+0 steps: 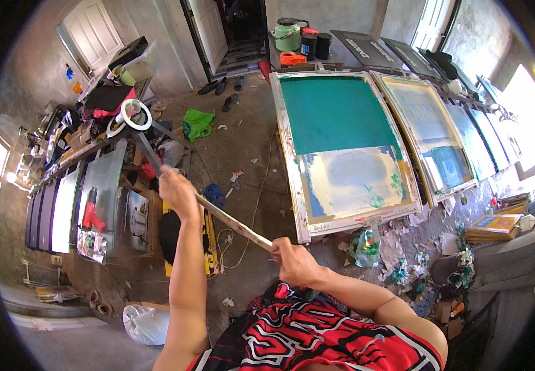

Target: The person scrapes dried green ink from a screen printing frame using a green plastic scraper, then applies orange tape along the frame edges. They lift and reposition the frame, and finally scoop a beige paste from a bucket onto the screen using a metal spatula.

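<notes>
Both my hands are closed on a long, narrow wooden bar (236, 224) with worn, stained white paint. It slants from the middle of the view up to the left. My left hand (180, 193) grips it farther up, and my right hand (293, 263) has the near lower end. Past my left hand a dark grey length (147, 153) runs on toward a white ring-shaped lamp (130, 118); I cannot tell whether they are joined. Right of the bar lies a large screen-printing frame (300, 232) with a teal ink area, apart from my hands.
A second screen frame (431, 196) and several panels stand along the right-hand rack. On the left, a table holds glass sheets (104, 176) and a red heat gun (92, 213). A green bag (198, 124) and slippers (230, 102) lie on the floor. Paper scraps litter the lower right.
</notes>
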`<state>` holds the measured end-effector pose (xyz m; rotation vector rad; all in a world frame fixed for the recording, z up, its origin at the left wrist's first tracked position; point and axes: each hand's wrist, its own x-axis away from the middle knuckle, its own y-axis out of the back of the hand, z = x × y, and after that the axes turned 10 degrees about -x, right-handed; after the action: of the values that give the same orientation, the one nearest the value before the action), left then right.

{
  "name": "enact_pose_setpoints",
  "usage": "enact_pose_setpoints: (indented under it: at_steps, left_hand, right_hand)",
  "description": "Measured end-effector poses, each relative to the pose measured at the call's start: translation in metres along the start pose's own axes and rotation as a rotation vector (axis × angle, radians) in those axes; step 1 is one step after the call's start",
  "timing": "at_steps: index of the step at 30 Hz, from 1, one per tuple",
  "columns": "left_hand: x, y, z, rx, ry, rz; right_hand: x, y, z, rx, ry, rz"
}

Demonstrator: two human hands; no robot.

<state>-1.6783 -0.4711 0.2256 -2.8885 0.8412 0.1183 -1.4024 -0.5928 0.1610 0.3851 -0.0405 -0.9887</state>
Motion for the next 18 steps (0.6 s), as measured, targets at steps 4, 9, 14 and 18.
enact_pose_setpoints:
  at_steps: [4, 9, 14, 18]
  left_hand:
    - [-0.036, 0.008, 0.033, -0.237, -0.382, 0.027]
    - [-0.003, -0.012, 0.062, -0.570, -0.956, 0.661]
    - [0.001, -0.054, 0.098, -0.651, -1.203, 1.010]
    - [-0.066, -0.100, 0.137, -0.640, -1.321, 0.969]
  right_hand:
    - [-0.027, 0.002, -0.016, 0.040, -0.097, -0.166]
    - [-0.080, 0.009, -0.035, 0.102, -0.067, -0.140]
    - [-0.128, 0.021, -0.055, 0.085, -0.202, -0.148]
    - [-0.159, 0.048, -0.074, 0.028, -0.364, -0.195]
